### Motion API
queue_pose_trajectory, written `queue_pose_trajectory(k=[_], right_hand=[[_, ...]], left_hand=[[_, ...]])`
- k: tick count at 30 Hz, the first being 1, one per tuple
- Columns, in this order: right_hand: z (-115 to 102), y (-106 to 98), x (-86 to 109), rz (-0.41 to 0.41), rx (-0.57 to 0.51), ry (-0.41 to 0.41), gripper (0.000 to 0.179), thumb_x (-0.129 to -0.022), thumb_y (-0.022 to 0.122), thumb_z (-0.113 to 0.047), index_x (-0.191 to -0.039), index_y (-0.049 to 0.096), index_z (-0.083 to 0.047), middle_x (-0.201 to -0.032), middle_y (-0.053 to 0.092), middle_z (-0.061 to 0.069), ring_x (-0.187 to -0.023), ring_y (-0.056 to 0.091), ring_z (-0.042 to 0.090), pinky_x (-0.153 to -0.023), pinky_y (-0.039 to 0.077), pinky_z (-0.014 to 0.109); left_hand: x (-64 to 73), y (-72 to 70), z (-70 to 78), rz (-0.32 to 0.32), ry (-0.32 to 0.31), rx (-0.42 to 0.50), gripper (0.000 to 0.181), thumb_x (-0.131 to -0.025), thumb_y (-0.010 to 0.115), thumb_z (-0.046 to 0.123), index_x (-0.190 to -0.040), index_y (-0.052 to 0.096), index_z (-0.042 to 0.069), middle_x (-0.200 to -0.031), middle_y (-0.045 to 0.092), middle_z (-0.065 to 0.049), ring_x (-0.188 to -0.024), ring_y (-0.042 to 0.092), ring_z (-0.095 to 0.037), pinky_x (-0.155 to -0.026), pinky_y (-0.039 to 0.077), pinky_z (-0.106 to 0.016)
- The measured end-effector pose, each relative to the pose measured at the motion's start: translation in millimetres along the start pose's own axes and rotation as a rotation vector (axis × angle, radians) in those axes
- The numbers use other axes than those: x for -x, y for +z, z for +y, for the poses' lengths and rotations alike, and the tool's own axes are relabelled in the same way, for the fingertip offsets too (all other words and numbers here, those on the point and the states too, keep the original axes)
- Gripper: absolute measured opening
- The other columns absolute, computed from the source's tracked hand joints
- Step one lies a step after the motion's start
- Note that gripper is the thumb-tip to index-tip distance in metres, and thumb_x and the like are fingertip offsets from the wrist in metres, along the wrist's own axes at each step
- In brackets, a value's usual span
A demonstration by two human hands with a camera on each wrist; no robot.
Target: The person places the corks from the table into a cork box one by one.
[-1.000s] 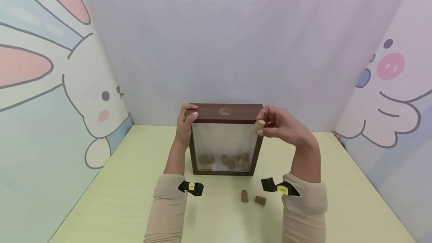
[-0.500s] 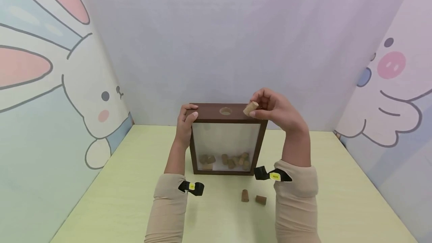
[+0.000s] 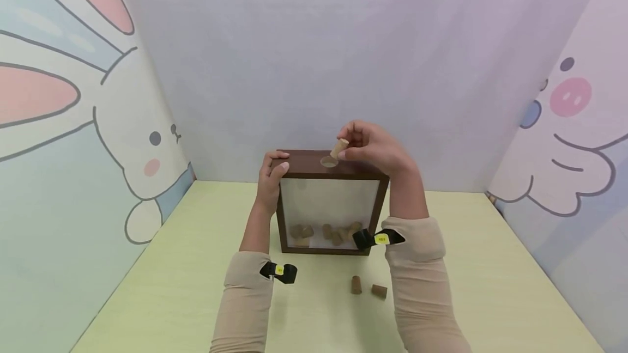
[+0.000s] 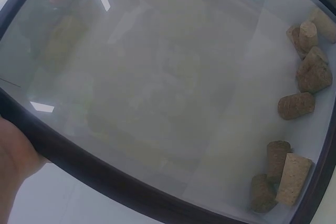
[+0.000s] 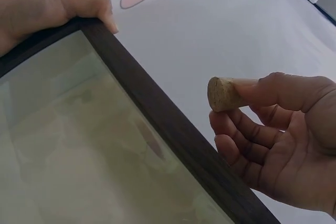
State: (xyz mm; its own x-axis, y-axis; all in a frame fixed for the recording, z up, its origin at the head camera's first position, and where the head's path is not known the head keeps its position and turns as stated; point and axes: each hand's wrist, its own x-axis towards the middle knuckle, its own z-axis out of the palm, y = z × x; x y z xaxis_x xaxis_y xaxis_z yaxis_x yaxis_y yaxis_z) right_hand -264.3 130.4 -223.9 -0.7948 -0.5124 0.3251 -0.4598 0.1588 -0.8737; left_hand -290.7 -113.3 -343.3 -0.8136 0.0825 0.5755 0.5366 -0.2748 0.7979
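Observation:
A dark brown wooden shadow box [image 3: 304, 163] with a clear front stands upright on the table, a round hole [image 3: 329, 162] in its top. My left hand [image 3: 270, 181] grips the box's upper left corner, thumb at the front edge. Between thumb and fingers my right hand [image 3: 375, 148] pinches a cork stopper [image 3: 339, 148], tilted, just above and right of the hole. The right wrist view shows the cork's [image 5: 223, 94] round end out past the fingertips. Several corks [image 4: 296, 106] lie inside along the bottom of the box.
Two loose corks, one upright cork [image 3: 356, 285] and one cork on its side [image 3: 379, 291], are on the yellow-green table [image 3: 314, 315] in front of the box. A pale curtain [image 3: 314, 59] hangs close behind, with cartoon-printed panels at both sides.
My right hand has carried the pinched cork up and leftward, from the box's upper right corner to the hole. The left hand keeps its grip on the corner.

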Motion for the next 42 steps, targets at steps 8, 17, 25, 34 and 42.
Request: queue_pose_trajectory(k=[8,17,25,34,42], right_hand=[[1.4,5.8,-21.6,0.016,0.023,0.213,0.020,-0.084,0.061,0.004,-0.101,0.051,0.001,-0.089,0.059,0.016,-0.074,0.053,0.028,-0.064,0.042,0.032],[-10.2,10.2,-39.3,-0.063,0.195,0.388,0.018,-0.080,0.064,0.002,-0.094,0.054,-0.002,-0.087,0.057,0.012,-0.068,0.046,0.022,-0.058,0.033,0.031],[-12.4,10.5,-34.4,-0.067,0.215,0.407,0.023,-0.079,0.069,0.001,-0.097,0.055,-0.002,-0.088,0.061,0.010,-0.071,0.050,0.022,-0.062,0.034,0.032],[-17.3,19.7,11.6,-0.019,0.231,0.211,0.024,-0.085,0.065,-0.007,-0.106,0.056,0.001,-0.094,0.061,0.012,-0.083,0.055,0.025,-0.071,0.042,0.038],[-15.2,24.8,48.5,0.017,0.234,0.066,0.024,-0.085,0.065,-0.004,-0.106,0.057,0.004,-0.092,0.061,0.011,-0.085,0.057,0.024,-0.071,0.046,0.032]], left_hand=[[-1.4,-0.4,2.3,-0.008,-0.002,0.006,0.026,-0.088,0.050,0.022,-0.110,0.048,0.010,-0.112,0.043,-0.005,-0.095,0.043,-0.018,-0.083,0.032,-0.032],[-1.2,-2.7,3.7,0.002,0.002,-0.001,0.025,-0.087,0.051,0.024,-0.109,0.049,0.013,-0.114,0.042,-0.005,-0.095,0.043,-0.018,-0.083,0.031,-0.031],[1.7,-0.2,2.5,-0.003,-0.009,0.027,0.026,-0.087,0.051,0.024,-0.110,0.048,0.012,-0.108,0.045,-0.006,-0.088,0.046,-0.018,-0.078,0.037,-0.030],[4.3,1.6,2.4,0.004,0.006,-0.003,0.026,-0.087,0.050,0.023,-0.109,0.048,0.010,-0.113,0.043,-0.005,-0.094,0.043,-0.018,-0.082,0.032,-0.031],[2.2,1.1,0.9,-0.002,-0.010,-0.033,0.026,-0.086,0.050,0.026,-0.109,0.049,0.015,-0.122,0.039,-0.005,-0.104,0.039,-0.018,-0.086,0.028,-0.034]])
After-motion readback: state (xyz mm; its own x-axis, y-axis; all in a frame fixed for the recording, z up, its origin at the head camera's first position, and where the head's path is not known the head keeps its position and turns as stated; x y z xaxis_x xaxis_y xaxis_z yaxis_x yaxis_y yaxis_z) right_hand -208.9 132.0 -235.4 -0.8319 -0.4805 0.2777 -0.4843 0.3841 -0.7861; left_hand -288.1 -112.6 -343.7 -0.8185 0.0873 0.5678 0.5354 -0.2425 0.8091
